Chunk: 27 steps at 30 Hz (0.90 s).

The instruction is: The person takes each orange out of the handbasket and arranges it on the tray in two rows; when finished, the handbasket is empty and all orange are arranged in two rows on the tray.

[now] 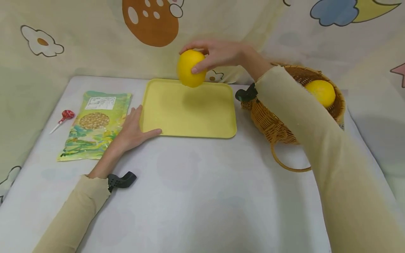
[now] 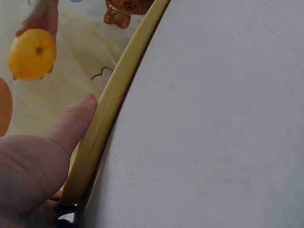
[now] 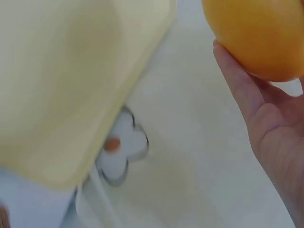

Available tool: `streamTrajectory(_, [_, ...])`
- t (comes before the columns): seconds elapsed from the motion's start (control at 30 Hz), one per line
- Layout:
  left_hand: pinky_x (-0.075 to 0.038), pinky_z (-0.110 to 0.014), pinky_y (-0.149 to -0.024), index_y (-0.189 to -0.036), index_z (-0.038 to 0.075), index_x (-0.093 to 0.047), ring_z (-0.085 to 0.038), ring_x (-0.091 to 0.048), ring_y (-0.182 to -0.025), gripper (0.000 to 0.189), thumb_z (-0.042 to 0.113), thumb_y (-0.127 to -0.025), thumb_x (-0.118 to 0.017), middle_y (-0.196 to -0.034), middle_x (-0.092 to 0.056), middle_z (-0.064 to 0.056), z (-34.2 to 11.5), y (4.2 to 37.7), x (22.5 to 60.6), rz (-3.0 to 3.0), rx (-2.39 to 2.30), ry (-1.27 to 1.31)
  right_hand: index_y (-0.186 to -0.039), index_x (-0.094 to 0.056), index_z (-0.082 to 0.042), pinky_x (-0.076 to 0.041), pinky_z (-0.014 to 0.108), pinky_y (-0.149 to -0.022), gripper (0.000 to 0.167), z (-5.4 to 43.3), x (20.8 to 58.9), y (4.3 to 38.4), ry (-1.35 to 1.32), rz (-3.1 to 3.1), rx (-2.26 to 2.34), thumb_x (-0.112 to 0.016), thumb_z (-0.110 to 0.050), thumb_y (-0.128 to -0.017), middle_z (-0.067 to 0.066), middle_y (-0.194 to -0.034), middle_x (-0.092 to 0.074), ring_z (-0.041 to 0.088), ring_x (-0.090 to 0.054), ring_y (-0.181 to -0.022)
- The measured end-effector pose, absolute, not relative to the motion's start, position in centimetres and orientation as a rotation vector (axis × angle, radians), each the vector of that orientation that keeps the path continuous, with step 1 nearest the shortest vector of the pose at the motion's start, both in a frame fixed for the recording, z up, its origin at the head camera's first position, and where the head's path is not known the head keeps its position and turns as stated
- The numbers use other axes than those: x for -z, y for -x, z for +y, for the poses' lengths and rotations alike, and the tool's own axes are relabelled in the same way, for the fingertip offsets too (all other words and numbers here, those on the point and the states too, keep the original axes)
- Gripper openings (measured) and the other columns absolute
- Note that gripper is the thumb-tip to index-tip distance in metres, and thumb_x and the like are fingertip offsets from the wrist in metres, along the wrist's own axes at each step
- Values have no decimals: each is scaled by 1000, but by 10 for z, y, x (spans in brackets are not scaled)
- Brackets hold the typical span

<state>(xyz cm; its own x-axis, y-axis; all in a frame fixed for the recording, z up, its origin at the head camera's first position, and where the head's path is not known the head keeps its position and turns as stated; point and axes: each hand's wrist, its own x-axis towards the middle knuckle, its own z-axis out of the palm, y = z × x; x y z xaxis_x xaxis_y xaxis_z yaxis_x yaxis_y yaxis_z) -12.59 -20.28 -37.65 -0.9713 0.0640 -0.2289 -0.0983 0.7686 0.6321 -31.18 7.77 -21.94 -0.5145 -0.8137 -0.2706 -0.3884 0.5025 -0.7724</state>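
My right hand point(image 1: 219, 54) grips a round yellow fruit point(image 1: 191, 68), thumb on the near side and fingers over the far side. It holds the fruit in the air above the back edge of a yellow rectangular tray point(image 1: 202, 119). In the left wrist view the fruit point(image 2: 29, 56) shows a small dimple. At the tray's front left corner is my left hand point(image 1: 133, 130), its fingers spread along the left side. The left thumb point(image 2: 71, 123) lies against the tray's front rim. Only part of the fruit point(image 3: 266, 33) fits in the right wrist view.
On the right stands a wicker basket point(image 1: 269, 123) with a handle, partly hidden by my right sleeve; another yellow fruit point(image 1: 321, 92) sits in it. To the left lie a green and yellow packet point(image 1: 85, 137) and a red lollipop point(image 1: 67, 115). A patterned cloth point(image 1: 95, 42) hangs behind the table.
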Motion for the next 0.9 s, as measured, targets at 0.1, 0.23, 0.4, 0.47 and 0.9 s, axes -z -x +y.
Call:
streamTrajectory(0.1, [-4,-64,-119,-155,8,9,-38,11,-151,117,60,-83,-66,-163,10,-18,-203,126,377,2721,-1003,27,-139,-35,-22,-51,33,-98,67,56,232,311,867,2057,951,-74,-29,-85,7,-129,-52,25,-56,-112])
streamTrajectory(0.23, [-3,-63,-120,-155,8,9,-37,11,-151,118,61,-82,-66,-163,10,-17,-203,126,376,2712,-1017,29,-128,-30,-18,-52,34,-100,67,31,248,310,741,2039,1036,-77,-30,-82,8,-129,-51,24,-58,-113])
streamTrajectory(0.4, [-3,-64,-119,-156,9,10,-36,11,-151,117,61,-82,-66,-164,10,-16,-204,126,374,2709,-1012,42,-123,-33,-19,-56,44,-93,64,6,271,309,665,2024,1147,-80,-28,-79,9,-127,-52,26,-59,-110])
streamTrajectory(0.47, [-3,-63,-119,-156,9,9,-37,11,-151,117,62,-82,-65,-164,9,-17,-204,126,374,2709,-1000,46,-125,-36,-18,-56,47,-92,64,-2,280,309,629,2028,1179,-79,-28,-79,9,-128,-51,26,-59,-110])
streamTrajectory(0.9, [-3,-62,-120,-156,11,11,-35,11,-151,117,64,-82,-64,-164,11,-14,-204,126,375,2704,-988,53,-135,-48,-28,-58,41,-87,59,-41,303,298,390,2164,1159,-70,-46,-83,-3,-131,-47,18,-51,-116])
